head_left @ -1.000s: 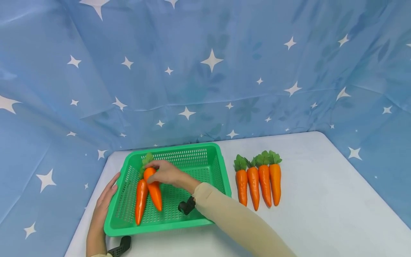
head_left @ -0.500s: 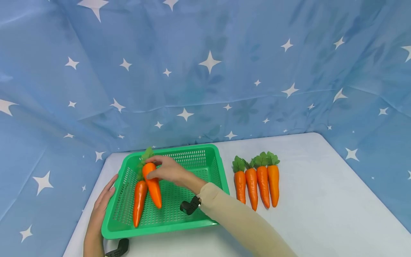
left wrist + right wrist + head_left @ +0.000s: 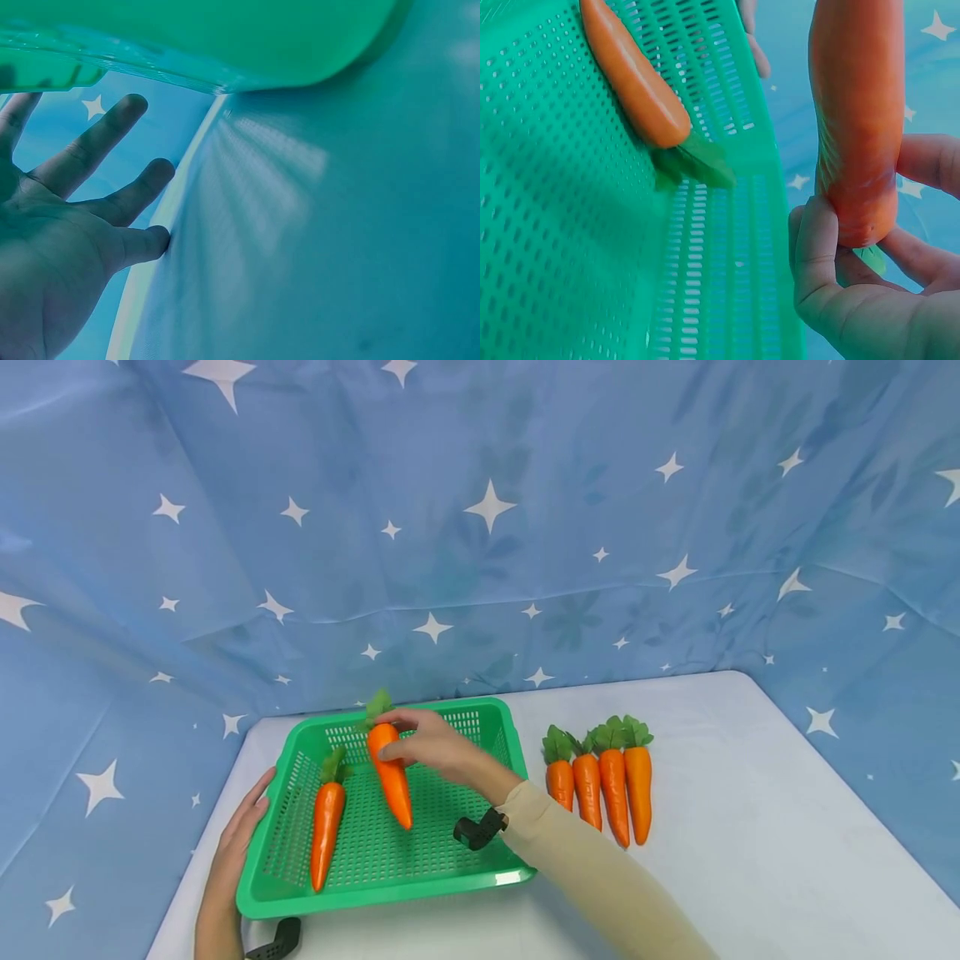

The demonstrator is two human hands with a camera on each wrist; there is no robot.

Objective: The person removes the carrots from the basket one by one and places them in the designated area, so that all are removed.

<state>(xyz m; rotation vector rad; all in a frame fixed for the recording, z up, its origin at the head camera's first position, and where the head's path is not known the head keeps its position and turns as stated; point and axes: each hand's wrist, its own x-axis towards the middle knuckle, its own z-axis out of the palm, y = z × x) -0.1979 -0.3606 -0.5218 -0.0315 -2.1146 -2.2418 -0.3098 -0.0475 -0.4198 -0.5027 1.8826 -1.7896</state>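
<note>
My right hand (image 3: pixel 431 743) pinches a carrot (image 3: pixel 392 777) near its leafy top, above the green basket (image 3: pixel 382 896). In the right wrist view, thumb and fingers grip the thick end of this carrot (image 3: pixel 859 112), its tip pointing up in the picture. A second carrot (image 3: pixel 327 835) lies inside the basket along the left side, leaves toward the back wall. My left hand (image 3: pixel 238 843) rests against the basket's left outer side. Seen from the left wrist, the fingers of the left hand (image 3: pixel 75 217) are spread and straight below the basket rim.
To the right of the basket, several carrots (image 3: pixel 600 781) lie side by side on the white table (image 3: pixel 757 827), leaves toward the back. A blue curtain with white stars (image 3: pixel 480 527) hangs behind and beside the table.
The right hand has lifted its carrot off the one beside it and carried it to the right and back. The other carrot stays in the basket; the left hand keeps its place.
</note>
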